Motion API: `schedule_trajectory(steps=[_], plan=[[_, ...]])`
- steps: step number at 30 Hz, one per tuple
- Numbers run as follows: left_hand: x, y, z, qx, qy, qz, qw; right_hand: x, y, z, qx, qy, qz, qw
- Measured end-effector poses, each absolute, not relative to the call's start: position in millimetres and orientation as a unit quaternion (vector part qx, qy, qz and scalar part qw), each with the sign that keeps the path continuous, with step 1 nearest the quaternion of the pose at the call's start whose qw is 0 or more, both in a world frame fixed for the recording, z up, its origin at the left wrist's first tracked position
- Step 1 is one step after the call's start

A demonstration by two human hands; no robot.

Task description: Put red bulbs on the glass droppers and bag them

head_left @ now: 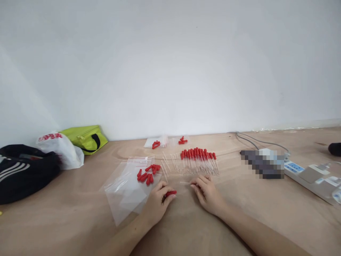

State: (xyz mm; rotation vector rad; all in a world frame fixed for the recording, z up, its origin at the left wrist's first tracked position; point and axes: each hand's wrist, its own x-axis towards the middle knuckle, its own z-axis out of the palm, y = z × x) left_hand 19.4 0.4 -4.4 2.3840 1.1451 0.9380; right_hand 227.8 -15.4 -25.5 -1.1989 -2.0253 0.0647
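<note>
My left hand (158, 199) is closed on a red rubber bulb (171, 193), whose end points right. My right hand (206, 192) pinches a thin clear tube (184, 183) that points left toward the bulb; the two are apart. Behind my right hand lies a row of clear tubes with red bulbs (197, 154) on their far ends. Several bare tubes (166, 163) lie left of that row. Loose red bulbs (149, 174) rest on clear plastic bags (125, 192) beside my left hand.
Two small bags with red bulbs (156, 144) (183, 140) lie near the wall. A black bag (26, 174), a white bag (60, 149) and a green bag (85, 138) stand at the left. A power strip (306, 181), cables and a blurred dark object (263, 165) lie at the right.
</note>
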Motion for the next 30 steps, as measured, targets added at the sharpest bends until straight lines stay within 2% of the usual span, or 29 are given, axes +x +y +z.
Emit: schedule_trajectory(steps=[5,14,23,30], plan=[[18.3,1.0,-5.6,0.831,0.404,0.331,0.193,224.4,-19.8,-20.6,-0.456,-0.821,0.033,0.341],[18.5,1.1,-4.1,0.840,0.374,0.338,0.199,223.1,-18.7,-19.8,-0.450,-0.834,0.026,0.318],[18.5,0.0,-2.9,0.874,0.325,0.315,0.180,225.2,-13.1,-23.3,-0.422,-0.835,0.076,0.344],[16.9,-0.3,-5.2,0.887,0.309,0.311,0.147,223.8,-15.6,-20.9,-0.426,-0.838,0.040,0.338]])
